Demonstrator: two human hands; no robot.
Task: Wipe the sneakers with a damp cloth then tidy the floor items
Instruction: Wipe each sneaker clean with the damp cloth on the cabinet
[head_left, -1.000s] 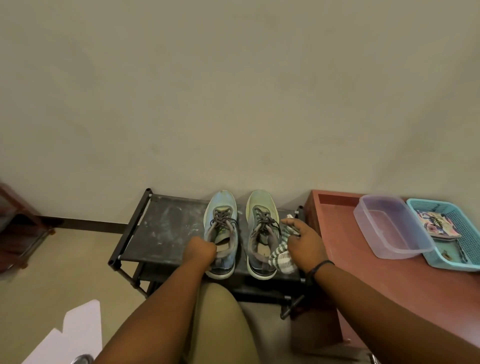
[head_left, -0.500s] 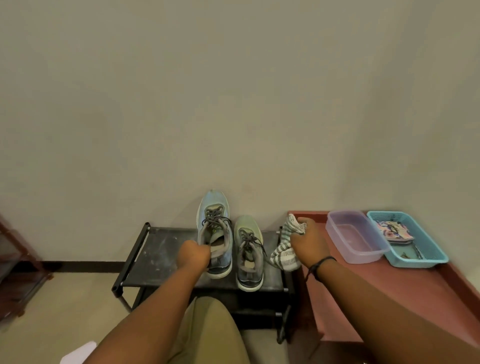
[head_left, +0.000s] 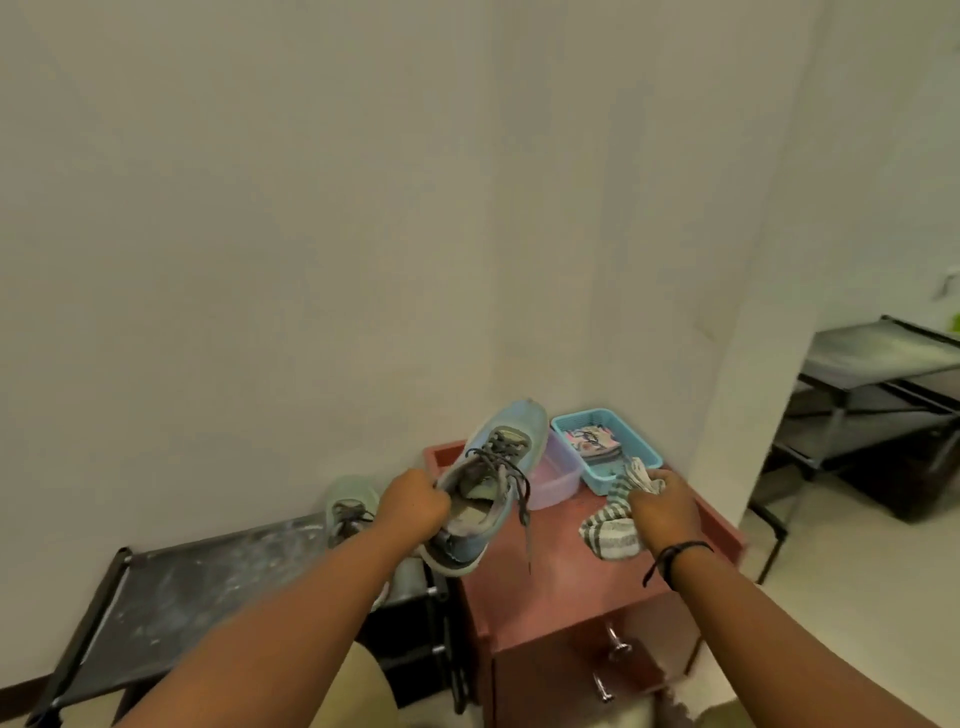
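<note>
My left hand (head_left: 413, 506) grips a light-blue sneaker (head_left: 491, 478) by its heel collar and holds it in the air over the red cabinet (head_left: 540, 577), toe pointing away, laces dangling. The second, greenish sneaker (head_left: 349, 506) stays on the black shoe rack (head_left: 208, 587), partly hidden by my left arm. My right hand (head_left: 662, 506) holds a grey-and-white striped cloth (head_left: 613, 530) bunched above the cabinet top.
A clear purple tub (head_left: 558, 480) and a teal basket (head_left: 605, 441) with small items stand at the back of the cabinet, against the wall. The cabinet has metal drawer handles (head_left: 618, 644). A second black rack (head_left: 878, 395) stands at right.
My left hand lifted the blue sneaker off the rack and carried it right, over the cabinet. My right hand moved right with the cloth. My view swung right.
</note>
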